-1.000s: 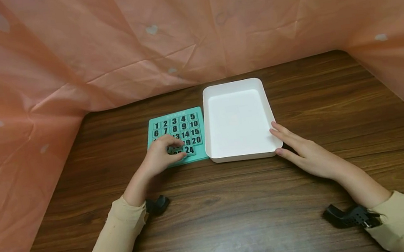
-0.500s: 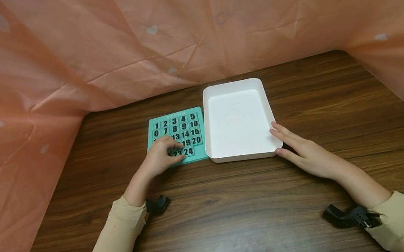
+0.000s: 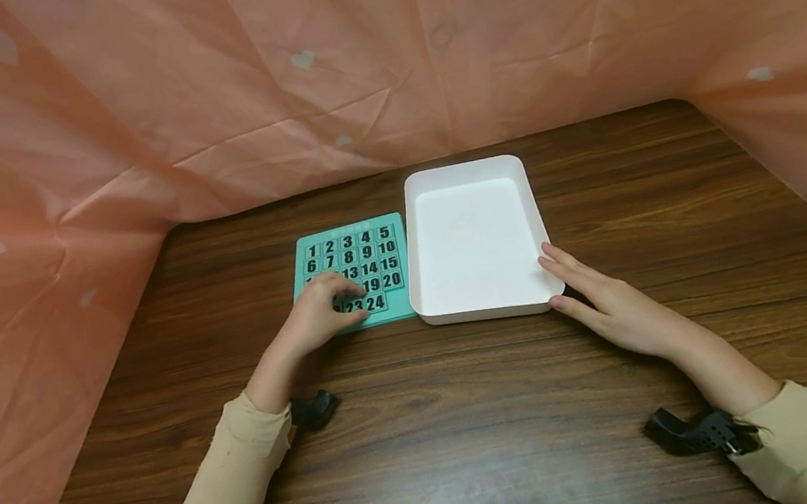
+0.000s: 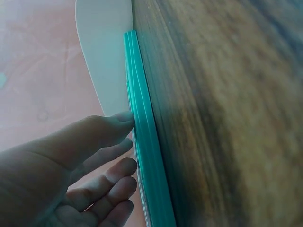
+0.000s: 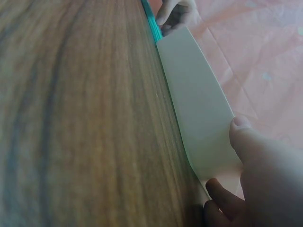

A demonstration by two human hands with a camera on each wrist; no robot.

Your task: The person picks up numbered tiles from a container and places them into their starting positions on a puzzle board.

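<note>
A turquoise number sliding puzzle (image 3: 398, 307) lies flat on the table, its tiles bearing black numerals. My left hand (image 3: 319, 306) is over its lower left part, thumb and fingers bent, with the tips touching the face around tile 24 (image 3: 375, 302). Several tiles are hidden beneath that hand. In the left wrist view, the thumb (image 4: 106, 130) meets the puzzle's near edge. Beside the puzzle stands a shallow white tray (image 3: 487, 315). My right hand (image 3: 610, 306) rests at its near right corner, fingers extended on the rim and side, with the thumb against the corner.
The table (image 3: 470, 429) is dark wood-grained. A pink curtain (image 3: 321, 69) with pale hearts hangs along its back and sides. Black straps with camera mounts (image 3: 315, 410) sit on both wrists.
Tile 24 has shifted slightly left and straightened, now in line beside 23. The left hand's fingertips moved a little left with it. My right hand and the tray stay put.
</note>
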